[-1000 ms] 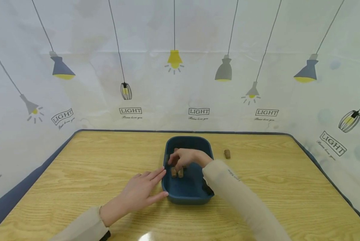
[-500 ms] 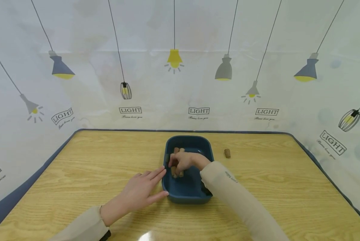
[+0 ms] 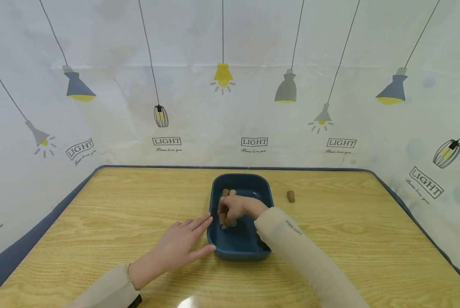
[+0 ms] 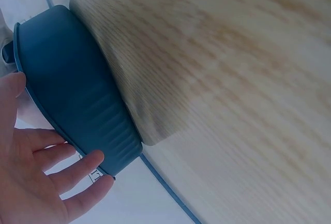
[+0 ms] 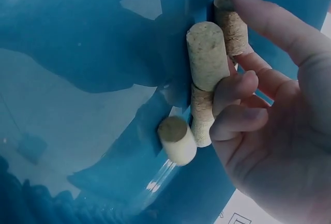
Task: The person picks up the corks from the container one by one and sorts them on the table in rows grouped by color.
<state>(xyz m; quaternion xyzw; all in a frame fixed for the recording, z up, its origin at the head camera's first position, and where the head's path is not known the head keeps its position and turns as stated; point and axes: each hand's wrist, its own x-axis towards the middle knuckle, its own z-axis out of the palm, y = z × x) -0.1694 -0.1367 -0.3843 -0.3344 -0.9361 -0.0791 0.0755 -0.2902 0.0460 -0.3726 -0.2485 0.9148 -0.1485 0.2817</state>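
Bin: blue, on table (image 3: 118,214), long sides running near–far; I place everything off bin (image 3: 242,256).
R hand: inside bin at its L half, reaching in over R side; R hand (image 3: 237,206) is palm down.
R fingers: thumb + index pinching L cork (image 5: 232,36), thumb tip at its near end, index toward the other; remaining fingers bent inward. How hard the pinch is, can't tell.
L cork: in bin, just beside its L wall, a bit nearer me than mid-bin; right btwn my R fingertips. Floor contact hidden, can't tell.
Long axis: approx parallel to bin's long sides, so my R grip goes end to end, not across the girth. That's the key relation imo.
Next cork: inside bin, R of the L cork, v. close alongside; next cork (image 5: 207,53) lies w/ same axis, bent fingers right by it.
Far pair: two more corks in bin's L half, beyond my R hand; far pair (image 3: 232,192) side by side.
Loose cork: outside bin, past its R side twd far end; loose cork (image 3: 290,196) untouched.
L hand: outside bin, L side; L hand (image 3: 180,241) has fingers spread, tips at bin's rim, thumb nr its near-L corner.
Nearer hand: R, w/ contact; L is across bin's L wall.
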